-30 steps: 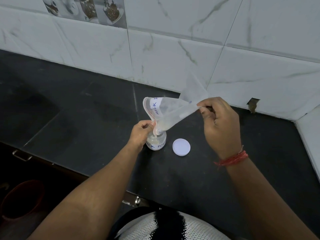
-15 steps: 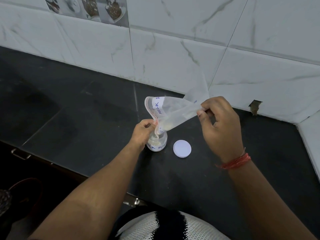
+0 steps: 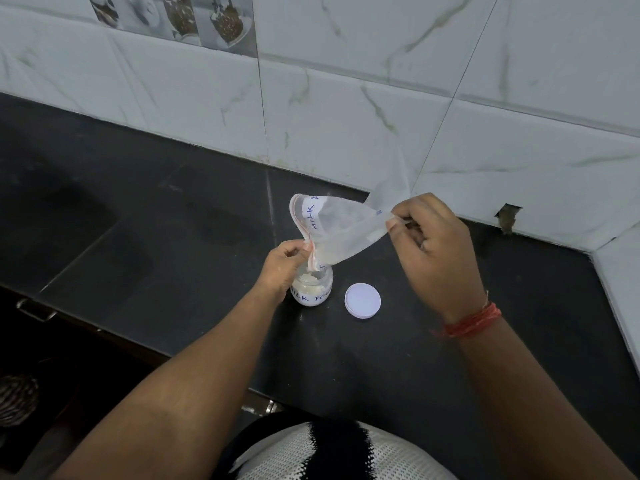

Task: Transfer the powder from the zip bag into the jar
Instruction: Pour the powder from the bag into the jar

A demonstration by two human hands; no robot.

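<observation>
Zip bag (image 3: 341,233): clear, labelled, held tilted above the counter (image 3: 173,237), its red-striped zip mouth pointing down into the open jar (image 3: 312,285). Pale powder (image 3: 309,277) sits inside the jar and in the low corner of the bag. Left hand (image 3: 282,266): fingers pinch the bag's mouth edge right at the jar rim, hand touching the jar's left side. Right hand (image 3: 434,251): fingers closed on the bag's raised bottom corner, up and right of the jar. White lid (image 3: 362,301): lies flat on the counter just right of the jar, below the right fingers, apart from both. Red thread band (image 3: 472,322) on the right wrist. Marble-patterned tiled wall (image 3: 346,98) stands behind the bag.
</observation>
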